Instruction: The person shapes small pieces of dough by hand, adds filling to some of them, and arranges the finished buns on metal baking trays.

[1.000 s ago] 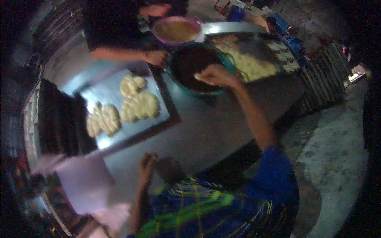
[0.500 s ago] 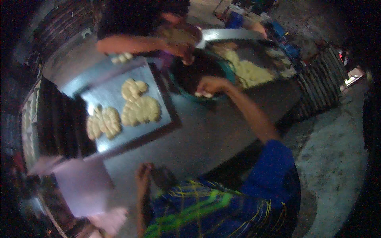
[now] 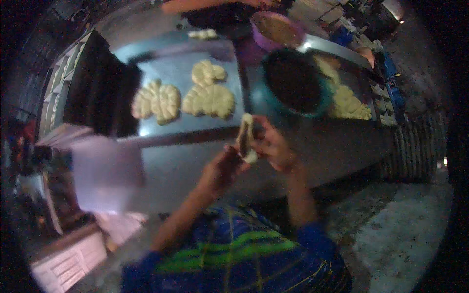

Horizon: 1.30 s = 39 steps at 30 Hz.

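In front of my body, both hands meet around a pale dough piece [image 3: 247,120] with a dark filling [image 3: 244,136] along its middle. My left hand [image 3: 223,168] has its fingers closed on the lower left side of the dough. From the right, my right hand [image 3: 276,146] grips the other side, fingers bent around it. Just beyond is a teal basin [image 3: 269,105] holding a dark mass. To the left, a metal tray [image 3: 183,66] carries clusters of pale dough pieces [image 3: 210,101].
A purple bowl [image 3: 261,39] with brownish contents stands behind the basin. More dough [image 3: 349,103] lies at the right on the table [image 3: 195,163]. A dark stack [image 3: 105,88] borders the tray's left. Another person's arm [image 3: 205,6] shows at the top edge.
My right hand has come back from the basin's rim with the dough, and my left hand has risen to meet it. The other person's arms have left the basin. The view has shifted.
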Available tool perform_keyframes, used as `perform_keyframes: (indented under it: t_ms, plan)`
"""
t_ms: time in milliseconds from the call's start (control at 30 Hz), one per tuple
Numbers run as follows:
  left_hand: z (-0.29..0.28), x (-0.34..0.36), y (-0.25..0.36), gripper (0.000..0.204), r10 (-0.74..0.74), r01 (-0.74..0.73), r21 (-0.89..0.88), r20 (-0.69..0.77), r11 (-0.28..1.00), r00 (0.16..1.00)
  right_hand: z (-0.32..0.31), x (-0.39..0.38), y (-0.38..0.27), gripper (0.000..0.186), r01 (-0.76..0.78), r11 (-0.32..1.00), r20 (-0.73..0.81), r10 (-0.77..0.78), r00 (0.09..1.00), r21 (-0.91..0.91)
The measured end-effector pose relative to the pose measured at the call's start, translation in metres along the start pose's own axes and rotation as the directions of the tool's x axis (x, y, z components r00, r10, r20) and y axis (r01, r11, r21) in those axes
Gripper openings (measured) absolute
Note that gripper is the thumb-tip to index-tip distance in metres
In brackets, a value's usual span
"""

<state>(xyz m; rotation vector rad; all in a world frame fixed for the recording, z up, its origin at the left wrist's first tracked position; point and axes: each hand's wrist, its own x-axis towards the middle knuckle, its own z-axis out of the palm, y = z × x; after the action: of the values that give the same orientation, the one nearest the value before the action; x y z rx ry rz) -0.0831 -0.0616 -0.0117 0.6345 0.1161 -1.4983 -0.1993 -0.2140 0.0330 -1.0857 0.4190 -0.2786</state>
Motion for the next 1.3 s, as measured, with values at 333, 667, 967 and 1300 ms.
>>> perform_keyframes:
  t_ms: [333,667,967,1300]
  plan:
    - [-0.050,-0.014,0.029,0.049,0.014,0.025,-0.156,0.242,0.987,0.970,0.039,-0.008,0.085,0.033,0.449,0.886,-0.124,-0.461,0.878,-0.115]
    - [-0.034,-0.053,0.050,0.019,0.423,-0.337,0.691,0.049,0.640,0.905,0.067,-0.015,0.052,0.027,0.341,0.208,0.202,-0.493,0.846,-0.917]
    - [-0.055,-0.059,0.074,0.031,0.117,-0.082,0.522,-0.035,0.849,0.993,0.058,0.002,0.049,0.029,0.538,0.212,0.428,-0.403,0.809,-0.816]
    - [-0.061,-0.061,0.053,0.032,0.154,-0.148,0.100,-0.055,0.984,0.987,0.124,0.001,0.074,0.037,0.374,-0.029,0.305,-0.637,0.707,-0.927]
